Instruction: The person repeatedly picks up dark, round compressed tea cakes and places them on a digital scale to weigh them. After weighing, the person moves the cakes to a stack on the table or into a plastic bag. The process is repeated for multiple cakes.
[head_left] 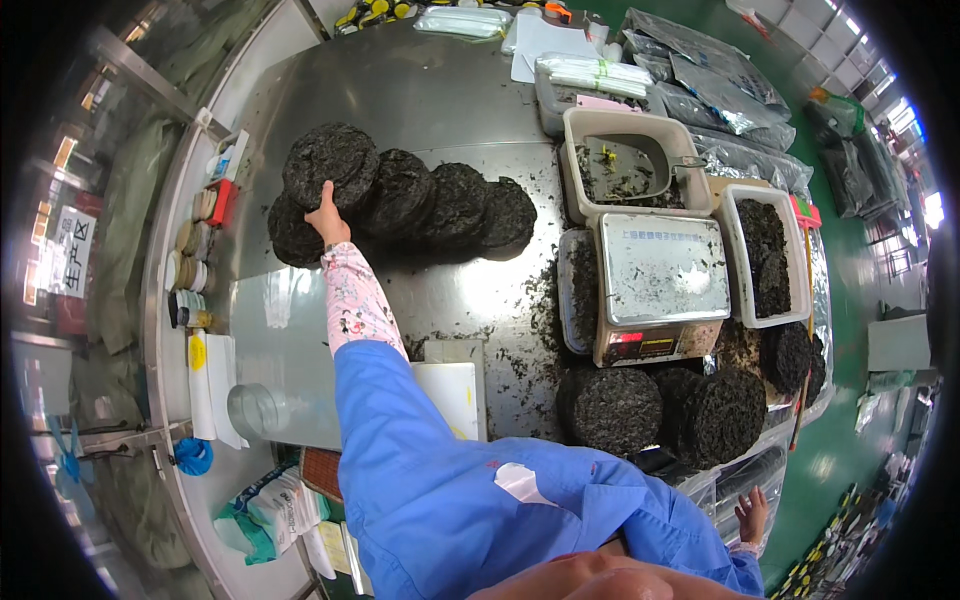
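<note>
My left hand (pixel 327 214) reaches far across the steel table (pixel 420 100), fingers gripping the edge of a round dark pressed cake (pixel 330 160) that tops a leaning row of similar dark cakes (pixel 440 205). The arm wears a blue sleeve with a pink patterned cuff. My right hand (pixel 752 517) hangs low at the table's near right edge, fingers apart, holding nothing. Two more dark cakes (pixel 610 408) stand near it, in front of a scale.
A digital scale (pixel 660 275) with a steel pan sits at the right. Behind it a beige tub (pixel 630 160) holds a scoop and crumbs; a white bin (pixel 765 255) holds dark material. Silver foil bags (pixel 720 90) lie at the back. Tape rolls (pixel 195 250) line the left edge.
</note>
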